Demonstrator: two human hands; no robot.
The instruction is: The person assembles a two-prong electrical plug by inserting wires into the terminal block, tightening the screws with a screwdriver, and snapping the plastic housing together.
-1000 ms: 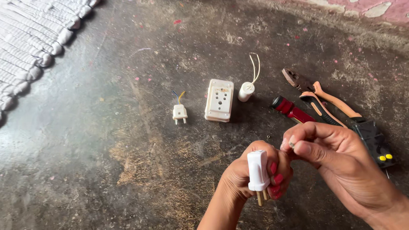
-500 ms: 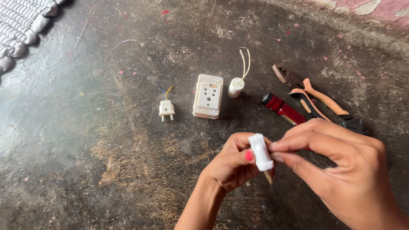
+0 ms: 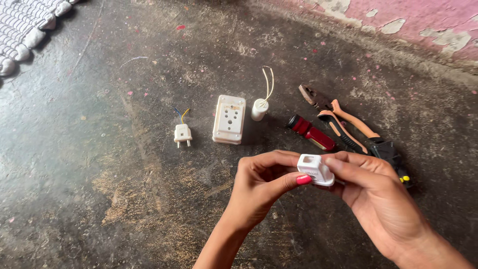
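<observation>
Both hands grip a white plug (image 3: 315,170): left hand (image 3: 261,187) and right hand (image 3: 376,194) pinch it closed. Beyond, pliers (image 3: 343,119) lie untouched on the floor (image 3: 99,164).

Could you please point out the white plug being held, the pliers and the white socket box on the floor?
White plug (image 3: 314,169), head view, top face.
Pliers (image 3: 343,119), head view, orange handle.
White socket box (image 3: 229,119), head view, front face.

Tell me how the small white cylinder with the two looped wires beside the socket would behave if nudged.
The white cylinder lies on its side on the rough floor, so it would probably roll. It looks small and light, likely sliding easily. Its thin wires arch freely, so they would probably flex rather than brace it.
</observation>
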